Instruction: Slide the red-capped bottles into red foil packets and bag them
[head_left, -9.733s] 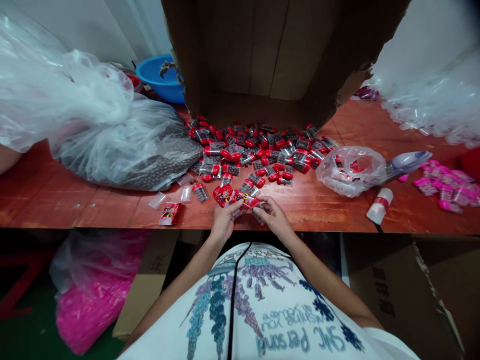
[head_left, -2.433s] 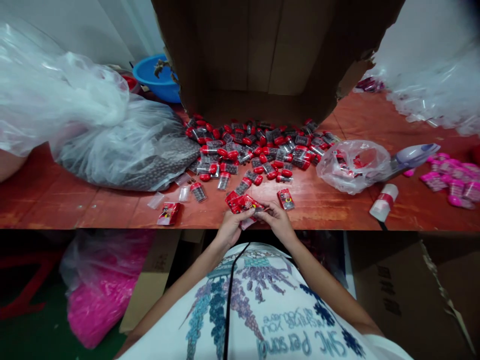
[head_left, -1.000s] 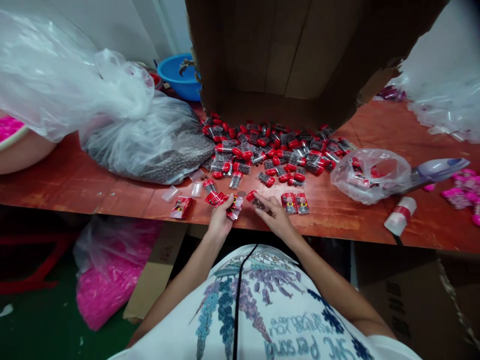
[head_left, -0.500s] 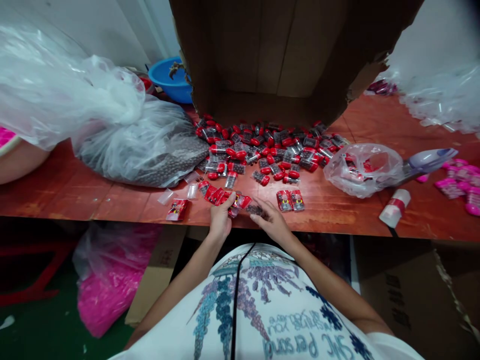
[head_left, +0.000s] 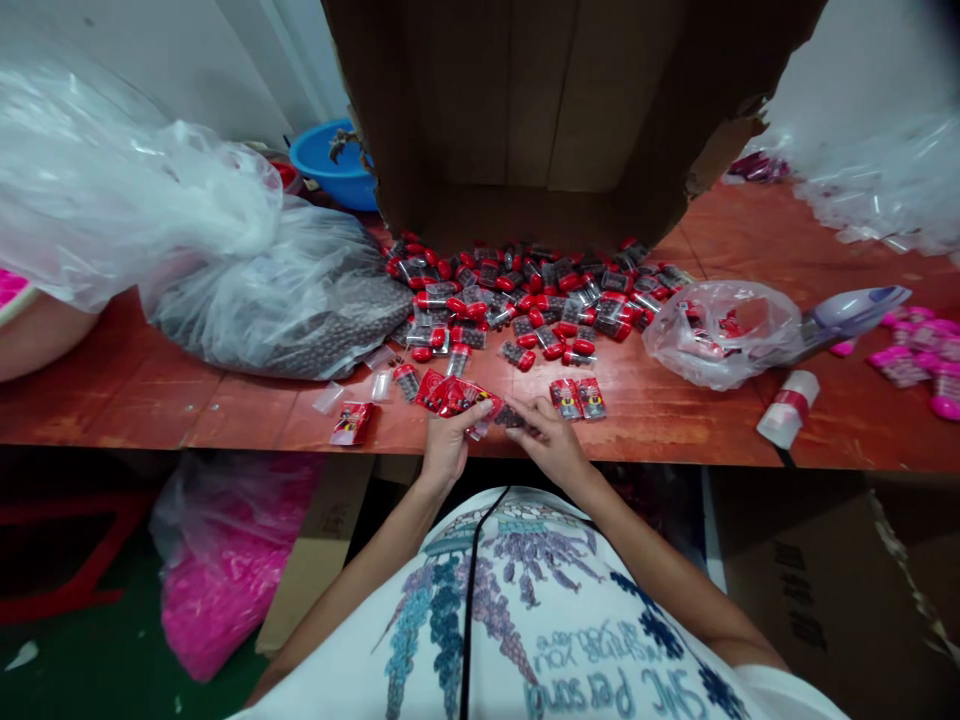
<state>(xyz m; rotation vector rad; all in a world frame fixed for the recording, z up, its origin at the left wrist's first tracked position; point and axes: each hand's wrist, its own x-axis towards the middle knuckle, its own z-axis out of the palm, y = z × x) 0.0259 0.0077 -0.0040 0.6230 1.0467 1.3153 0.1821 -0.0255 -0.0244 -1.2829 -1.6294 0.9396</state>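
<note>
My left hand (head_left: 448,447) is closed on several red printed packets (head_left: 450,396), with its thumb on top. Beside it, my right hand (head_left: 553,440) pinches a small clear tube of dark beads (head_left: 511,415) at the right end of the packets. Two red packets (head_left: 577,398) lie side by side to the right of my hands. Another red stack (head_left: 352,424) rests on the left, near small clear pieces (head_left: 381,385). Past my hands spreads a heap of red-capped tubes with dark beads (head_left: 540,290).
A large open cardboard box (head_left: 555,100) stands behind the heap. Bags of dark beads (head_left: 300,300) lie left, near a blue basin (head_left: 334,165). On the right are a clear bag (head_left: 724,335), a purple-handled tool (head_left: 855,308), a white roll (head_left: 789,408) and pink items (head_left: 919,360).
The packets and my left hand have shifted slightly right, toward my right hand. My right fingers have closed in on the beaded tube. The whole view has moved slightly.
</note>
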